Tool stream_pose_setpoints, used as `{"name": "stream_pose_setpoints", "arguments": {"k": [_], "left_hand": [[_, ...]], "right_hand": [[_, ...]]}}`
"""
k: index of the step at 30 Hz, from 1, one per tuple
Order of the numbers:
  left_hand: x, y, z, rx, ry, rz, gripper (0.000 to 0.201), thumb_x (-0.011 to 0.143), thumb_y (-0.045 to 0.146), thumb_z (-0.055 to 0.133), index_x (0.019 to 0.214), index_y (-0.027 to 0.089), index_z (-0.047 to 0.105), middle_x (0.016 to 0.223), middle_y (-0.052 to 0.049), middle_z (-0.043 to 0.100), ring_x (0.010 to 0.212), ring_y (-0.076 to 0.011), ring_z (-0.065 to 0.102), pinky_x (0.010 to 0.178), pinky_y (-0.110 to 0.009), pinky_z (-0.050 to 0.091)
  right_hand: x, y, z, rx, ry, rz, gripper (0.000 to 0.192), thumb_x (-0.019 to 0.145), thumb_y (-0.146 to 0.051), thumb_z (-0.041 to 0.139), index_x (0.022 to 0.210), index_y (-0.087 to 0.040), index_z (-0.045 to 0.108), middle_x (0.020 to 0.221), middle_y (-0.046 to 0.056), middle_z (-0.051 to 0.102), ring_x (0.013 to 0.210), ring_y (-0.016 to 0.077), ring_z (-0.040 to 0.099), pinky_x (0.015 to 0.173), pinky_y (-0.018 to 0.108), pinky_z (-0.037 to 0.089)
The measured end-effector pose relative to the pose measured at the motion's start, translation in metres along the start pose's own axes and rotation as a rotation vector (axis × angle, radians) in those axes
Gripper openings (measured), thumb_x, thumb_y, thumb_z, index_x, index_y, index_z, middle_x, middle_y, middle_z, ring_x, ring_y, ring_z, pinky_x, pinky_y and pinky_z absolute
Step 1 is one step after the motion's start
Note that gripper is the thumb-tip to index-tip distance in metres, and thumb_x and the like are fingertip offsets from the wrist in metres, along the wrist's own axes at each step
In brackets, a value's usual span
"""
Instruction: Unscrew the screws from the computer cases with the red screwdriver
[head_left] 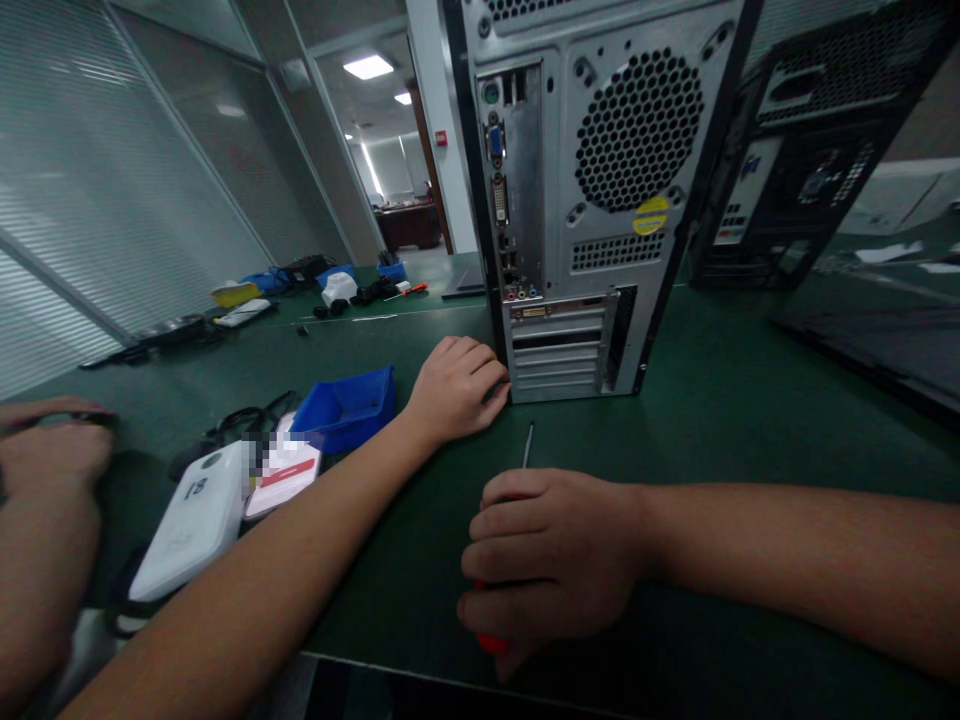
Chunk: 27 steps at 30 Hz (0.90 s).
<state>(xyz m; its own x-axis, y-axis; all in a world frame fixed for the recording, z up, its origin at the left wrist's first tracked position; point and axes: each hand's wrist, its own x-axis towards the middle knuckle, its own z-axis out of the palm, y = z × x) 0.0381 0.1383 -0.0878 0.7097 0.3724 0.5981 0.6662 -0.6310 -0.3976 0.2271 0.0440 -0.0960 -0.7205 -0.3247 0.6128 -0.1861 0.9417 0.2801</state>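
Step in hand, as I read it: working the rear of the computer case, which stands upright toward the desk's far edge, with a screwdriver. Right hand, by the near edge: fingers curled tight around the red handle, shaft pointing at the case. Left hand: fingers loosely curled, tips touching the case's lower left corner, bracing it. Next move likely needs the tip lifted and lined up on a rear screw. Blue bin just left of the left hand. Another person's hand at far left.
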Motion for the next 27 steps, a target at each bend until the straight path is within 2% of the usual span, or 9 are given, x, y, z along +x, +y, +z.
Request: {"name": "stream_pose_setpoints", "arguments": {"k": [12, 23, 27], "left_hand": [[-0.0026, -0.0063, -0.0005, -0.110, 0.071, 0.043, 0.010, 0.090, 0.030, 0.066, 0.093, 0.023, 0.072, 0.093, 0.000, 0.074, 0.092, -0.0176, 0.058, 0.083, -0.037, 0.041], [-0.0029, -0.0070, -0.0010, -0.169, 0.005, 0.035, 0.015, 0.090, 0.026, 0.062, 0.100, 0.024, 0.074, 0.096, -0.003, 0.074, 0.094, -0.0186, 0.059, 0.084, -0.038, 0.042], [-0.0017, -0.0062, -0.0023, -0.177, -0.030, -0.001, 0.017, 0.092, 0.033, 0.062, 0.102, 0.022, 0.072, 0.096, -0.003, 0.073, 0.094, -0.0183, 0.059, 0.084, -0.037, 0.040]], "right_hand": [[-0.0013, 0.0008, 0.0005, 0.004, -0.001, -0.004, 0.029, 0.090, -0.043, 0.069, 0.106, -0.019, 0.073, 0.094, 0.000, 0.069, 0.083, 0.0154, 0.060, 0.078, 0.032, 0.045], [-0.0015, 0.0023, 0.0006, -0.002, 0.009, -0.007, 0.030, 0.089, -0.045, 0.070, 0.104, -0.019, 0.073, 0.092, 0.000, 0.068, 0.082, 0.0153, 0.060, 0.077, 0.033, 0.045], [-0.0004, 0.0016, 0.0002, 0.000, 0.005, -0.005, 0.029, 0.089, -0.044, 0.070, 0.104, -0.019, 0.073, 0.093, 0.001, 0.069, 0.081, 0.0152, 0.060, 0.077, 0.033, 0.046]]}}
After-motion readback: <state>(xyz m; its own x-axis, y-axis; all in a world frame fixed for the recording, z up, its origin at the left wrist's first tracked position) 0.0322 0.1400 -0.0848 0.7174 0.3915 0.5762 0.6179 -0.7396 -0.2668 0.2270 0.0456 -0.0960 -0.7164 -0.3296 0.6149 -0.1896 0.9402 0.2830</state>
